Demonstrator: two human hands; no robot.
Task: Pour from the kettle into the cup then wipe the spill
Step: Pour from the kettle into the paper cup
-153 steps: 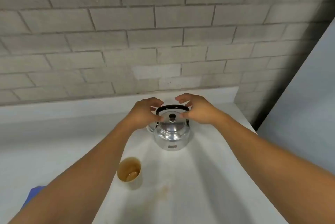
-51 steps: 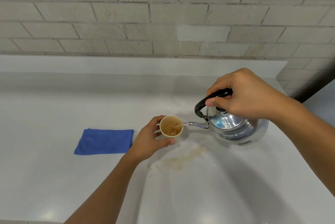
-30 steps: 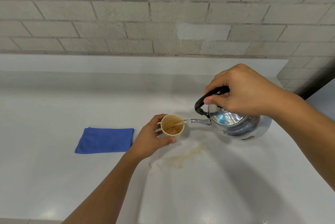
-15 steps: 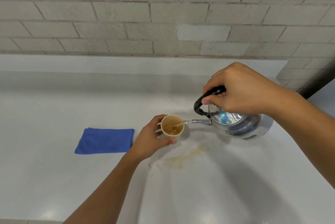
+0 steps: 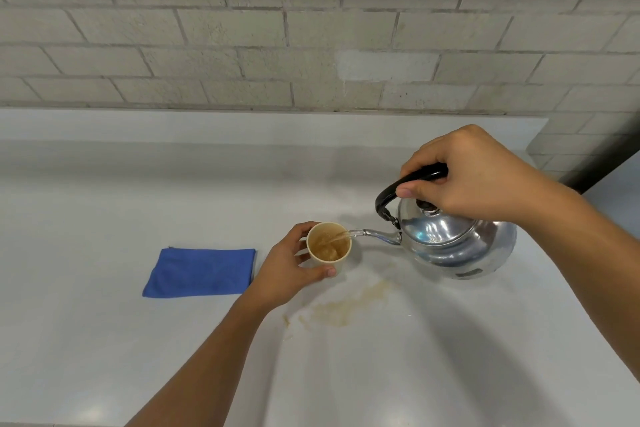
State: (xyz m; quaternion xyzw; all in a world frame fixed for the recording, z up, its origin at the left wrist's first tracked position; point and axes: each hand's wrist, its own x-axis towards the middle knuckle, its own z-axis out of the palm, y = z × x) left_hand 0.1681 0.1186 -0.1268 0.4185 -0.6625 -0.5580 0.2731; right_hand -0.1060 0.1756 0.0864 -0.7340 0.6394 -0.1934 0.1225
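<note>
While the right hand (image 5: 485,174) grips the black handle of the shiny metal kettle (image 5: 453,243), tipped a touch further than half a second ago, a thin stream runs from its spout into the small tan paper cup (image 5: 329,246). Left hand (image 5: 291,271) is wrapped round the cup, steadying it. Liquid sits higher, so the pour looks nearly done. Brown spill (image 5: 346,305) lies just near of the cup on the white counter (image 5: 104,340); folded blue cloth (image 5: 201,272) waits left, untouched.

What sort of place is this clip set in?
Probably a kitchen or pantry counter: a white countertop against a painted brick wall, with a metal kettle, a cup and a blue cloth.
</note>
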